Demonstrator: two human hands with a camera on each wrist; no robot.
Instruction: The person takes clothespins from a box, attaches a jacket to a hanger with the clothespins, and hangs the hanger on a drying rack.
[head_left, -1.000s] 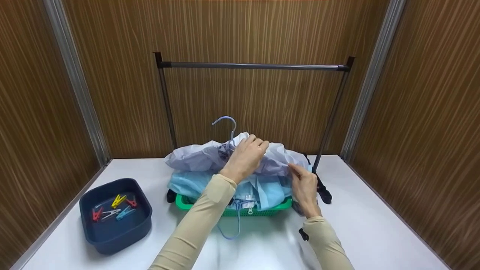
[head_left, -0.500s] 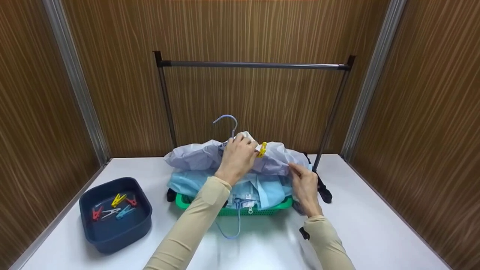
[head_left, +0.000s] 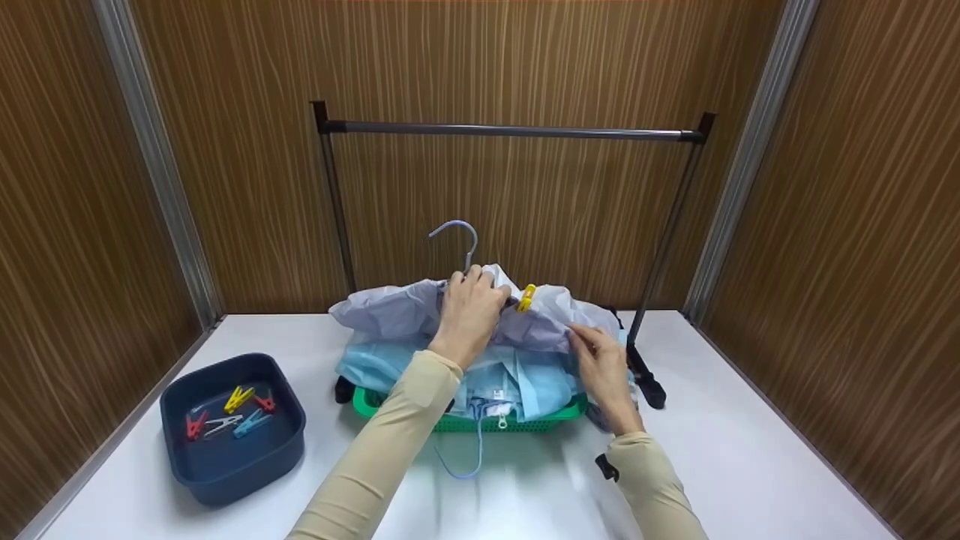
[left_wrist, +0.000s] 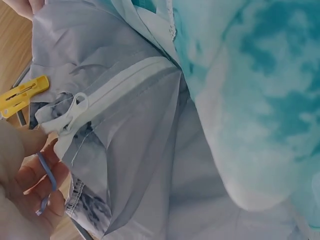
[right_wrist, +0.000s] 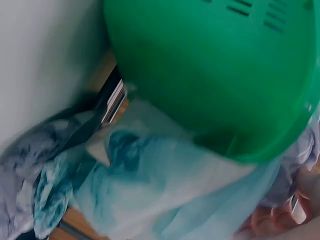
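Above the green perforated plastic basket [head_left: 525, 425], the left hand [head_left: 471, 313] grips a pale lilac garment [head_left: 390, 315] bearing a yellow plastic clip [head_left: 527, 298]; the right hand [head_left: 606, 371] pinches its edge. Left of the basket, a navy rounded plastic tub [head_left: 247, 480] stands on the white desk [head_left: 750, 457]. Behind the basket rises a dark metal clothes rack [head_left: 510, 130].

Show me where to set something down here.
Free: table between right sleeve and right wall, and a narrower strip between navy bin and left sleeve. Crowded: green basket, heaped with garments, left hand and right hand on them.
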